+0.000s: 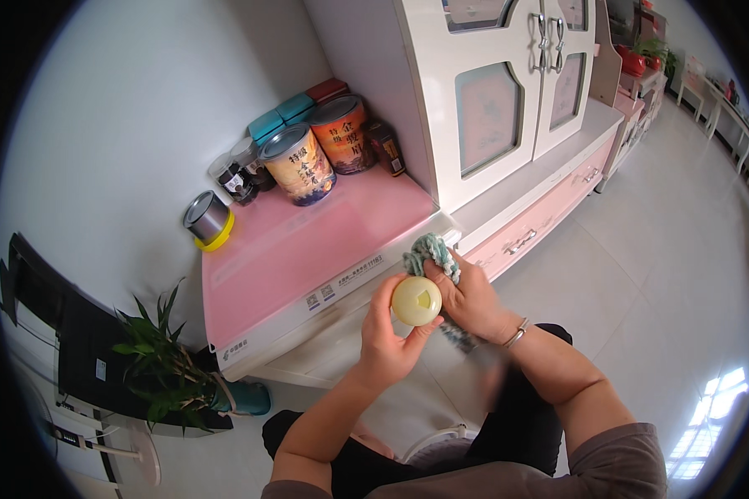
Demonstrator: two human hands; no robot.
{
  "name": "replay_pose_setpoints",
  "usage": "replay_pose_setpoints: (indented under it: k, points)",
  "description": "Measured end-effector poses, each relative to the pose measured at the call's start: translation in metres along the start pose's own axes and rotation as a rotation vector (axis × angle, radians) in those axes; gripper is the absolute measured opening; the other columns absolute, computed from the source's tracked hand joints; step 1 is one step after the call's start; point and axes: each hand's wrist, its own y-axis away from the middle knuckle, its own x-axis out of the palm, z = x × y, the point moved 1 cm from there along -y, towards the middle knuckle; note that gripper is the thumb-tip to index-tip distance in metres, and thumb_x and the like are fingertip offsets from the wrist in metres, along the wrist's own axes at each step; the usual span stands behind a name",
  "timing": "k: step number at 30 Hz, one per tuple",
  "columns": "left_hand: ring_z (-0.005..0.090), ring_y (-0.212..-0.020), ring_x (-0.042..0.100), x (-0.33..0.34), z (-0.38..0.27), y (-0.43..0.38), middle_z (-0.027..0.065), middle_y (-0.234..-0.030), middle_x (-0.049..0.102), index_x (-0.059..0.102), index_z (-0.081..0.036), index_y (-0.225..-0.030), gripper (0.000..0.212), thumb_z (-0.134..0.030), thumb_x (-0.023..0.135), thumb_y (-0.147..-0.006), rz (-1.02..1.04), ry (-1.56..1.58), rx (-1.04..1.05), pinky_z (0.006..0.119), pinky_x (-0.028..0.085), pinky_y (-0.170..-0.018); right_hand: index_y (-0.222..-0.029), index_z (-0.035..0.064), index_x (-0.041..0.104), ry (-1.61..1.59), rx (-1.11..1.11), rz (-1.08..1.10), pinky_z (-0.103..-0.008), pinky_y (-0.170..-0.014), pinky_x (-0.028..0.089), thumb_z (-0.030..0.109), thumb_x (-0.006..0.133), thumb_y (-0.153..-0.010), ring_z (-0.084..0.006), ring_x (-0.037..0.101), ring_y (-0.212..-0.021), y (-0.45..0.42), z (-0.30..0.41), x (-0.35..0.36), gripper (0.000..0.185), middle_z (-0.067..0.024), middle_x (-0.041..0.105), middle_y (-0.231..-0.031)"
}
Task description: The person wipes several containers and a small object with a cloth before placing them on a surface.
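Note:
A round, pale yellow-green object with a glossy top [416,301] is held between the thumb and fingers of my left hand [387,340]. What it is exactly, I cannot tell. My right hand [474,302] grips a crumpled green-and-white knitted cloth [434,252] close beside the round object. Part of the cloth hangs below that hand, blurred. Both hands are just off the front edge of a low cabinet with a pink top cover [324,240].
Two large printed tins [298,165] [343,134], dark-filled jars [234,181] and a silver tin with a yellow base [207,215] line the wall side. A white cabinet [437,93] adjoins on the right. A potted plant [162,358] stands at left.

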Motion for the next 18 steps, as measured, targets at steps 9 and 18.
replay_pose_setpoints:
  k: [9, 18]
  points:
    - [0.0237, -0.099, 0.054, 0.054, 0.007, -0.049, 0.0149, -0.109, 0.05, 0.037, 0.0, -0.119, 0.06, -0.006, 0.071, -0.07, -0.113, -0.078, -0.095, 0.034, 0.045, -0.082, -0.107, 0.0017, 0.052, -0.298, 0.03, -0.085, -0.0285, -0.07, 0.046, 0.03, 0.059, -0.083, -0.0155, 0.058, -0.08, -0.006, -0.01, -0.056, 0.037, -0.0112, 0.06, -0.09]
    - [0.0255, -0.086, 0.052, 0.128, 0.046, -0.105, 0.0069, -0.09, 0.058, 0.04, -0.004, -0.111, 0.051, -0.016, 0.068, -0.069, -0.017, -0.673, 0.001, 0.042, 0.03, -0.081, -0.105, 0.0011, 0.052, -0.342, 0.141, -0.352, -0.025, -0.072, 0.043, 0.022, 0.056, -0.086, -0.0092, 0.052, -0.08, -0.042, -0.08, -0.082, 0.029, -0.0021, 0.058, -0.088]
